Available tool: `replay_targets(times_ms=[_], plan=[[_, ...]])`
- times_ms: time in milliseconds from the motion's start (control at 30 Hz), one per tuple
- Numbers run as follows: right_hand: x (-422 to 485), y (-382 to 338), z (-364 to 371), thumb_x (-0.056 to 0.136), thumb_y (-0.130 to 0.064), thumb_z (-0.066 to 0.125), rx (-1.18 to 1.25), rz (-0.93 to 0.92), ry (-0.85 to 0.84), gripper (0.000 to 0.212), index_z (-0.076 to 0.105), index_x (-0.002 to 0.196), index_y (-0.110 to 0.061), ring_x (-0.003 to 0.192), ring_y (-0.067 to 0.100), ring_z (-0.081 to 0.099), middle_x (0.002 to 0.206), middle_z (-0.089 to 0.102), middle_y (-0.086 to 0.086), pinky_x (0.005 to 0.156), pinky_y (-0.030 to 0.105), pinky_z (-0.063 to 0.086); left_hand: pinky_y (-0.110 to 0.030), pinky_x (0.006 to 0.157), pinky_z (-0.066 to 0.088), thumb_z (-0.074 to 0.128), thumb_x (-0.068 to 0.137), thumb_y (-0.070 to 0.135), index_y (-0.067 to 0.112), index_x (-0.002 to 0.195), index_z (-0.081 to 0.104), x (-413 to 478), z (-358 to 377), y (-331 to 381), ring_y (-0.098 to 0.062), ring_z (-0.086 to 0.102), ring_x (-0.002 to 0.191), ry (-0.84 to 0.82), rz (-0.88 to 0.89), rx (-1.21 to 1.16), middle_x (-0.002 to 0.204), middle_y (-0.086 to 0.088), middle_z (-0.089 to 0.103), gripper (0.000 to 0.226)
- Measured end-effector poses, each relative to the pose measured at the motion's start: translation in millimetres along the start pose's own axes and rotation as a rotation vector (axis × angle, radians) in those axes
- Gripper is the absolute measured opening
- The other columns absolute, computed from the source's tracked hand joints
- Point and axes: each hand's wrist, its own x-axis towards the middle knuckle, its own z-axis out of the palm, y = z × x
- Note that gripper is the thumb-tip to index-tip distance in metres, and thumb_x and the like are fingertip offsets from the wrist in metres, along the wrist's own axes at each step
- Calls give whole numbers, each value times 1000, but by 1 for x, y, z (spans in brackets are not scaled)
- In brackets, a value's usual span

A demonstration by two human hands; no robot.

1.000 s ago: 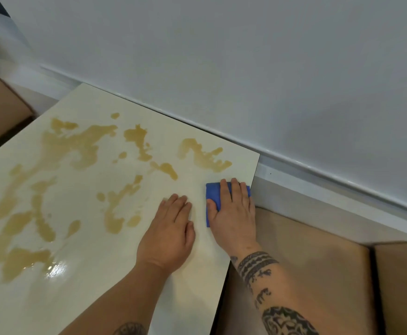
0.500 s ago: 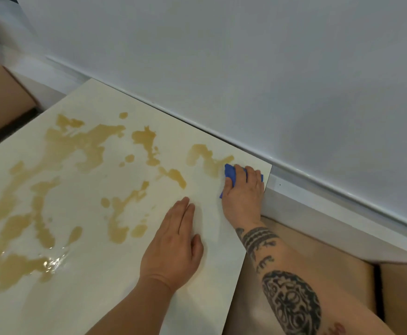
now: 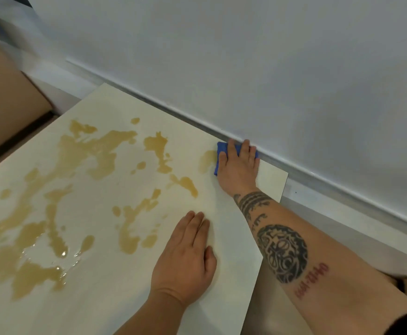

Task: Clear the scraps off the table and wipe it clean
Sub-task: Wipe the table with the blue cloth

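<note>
Your right hand (image 3: 237,165) presses flat, fingers straight, on the blue cloth (image 3: 220,153) at the table's (image 3: 115,298) far edge against the wall (image 3: 246,56). Your left hand (image 3: 185,259) rests open-palmed on the tabletop nearby. Brown spill (image 3: 96,151) spreads across the left.

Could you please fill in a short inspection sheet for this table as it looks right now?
Surface: cream table top, glossy, with brown liquid spill in many patches across its left and middle.
Job's things: blue cloth at the far edge by the wall, next to a spill patch.
Clutter: no scraps seen.
Hands: right hand presses flat on the cloth; left hand rests flat on the table, holding nothing.
Cables: nothing seen.
Surroundings: pale grey wall along the far edge; tan bench seat at left and below the right forearm.
</note>
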Motion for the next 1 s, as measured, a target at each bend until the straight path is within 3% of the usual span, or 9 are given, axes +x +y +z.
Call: replay_targets(times_ms=[100,233,300,467,633,767,900,1000], plan=[[9,-23,4,107,-45,16,-68,-102,-28,55,8,160,-33,154,34,-3,168,2,10,124,47,-5,-35,120,23,44,92,34,7,140,58,0,-1,0,-24,39,146,18,-2,18,150,-9,51,57],[-17,5,-3,107,-47,18,-100,-353,-86,54,11,160,-37,154,27,-4,168,4,2,125,43,-4,-37,118,26,43,92,34,6,139,59,-1,1,-1,-25,40,145,20,9,13,150,-10,51,57],[-29,16,-5,107,-47,19,-114,-352,-90,54,13,160,-36,155,25,-5,169,4,0,125,41,-4,-37,118,26,43,93,34,6,140,59,-1,2,-1,-24,39,146,29,3,7,151,-9,50,57],[-7,-24,1,107,-46,20,-75,-142,-98,56,11,160,-33,154,31,-6,169,2,4,124,48,-3,-35,120,21,41,94,36,6,141,57,1,2,-1,-24,36,147,16,1,18,152,-9,48,58],[-15,4,-11,107,-45,24,-136,-440,-156,52,18,158,-38,154,27,-2,168,9,-2,125,45,1,-37,120,24,40,94,36,6,141,57,1,4,-2,-24,35,148,17,2,0,153,-9,48,59],[-33,64,-20,107,-44,26,-107,-272,-53,51,25,157,-33,154,25,5,166,16,-1,125,44,6,-38,121,25,36,95,37,6,143,55,-2,7,-2,-22,31,149,30,-5,-26,155,-7,45,60],[-24,47,-19,107,-44,23,-128,-54,-49,54,19,159,-31,154,30,-1,167,11,4,125,47,3,-33,121,19,37,94,36,4,141,57,0,8,-2,-25,35,147,58,1,-3,152,-11,48,61],[-45,33,-15,108,-44,22,-117,-171,-73,53,13,160,-35,154,29,-4,168,6,1,125,48,0,-33,122,20,37,93,37,5,141,56,-1,9,-4,-24,34,147,54,-12,-13,153,-9,47,61]])
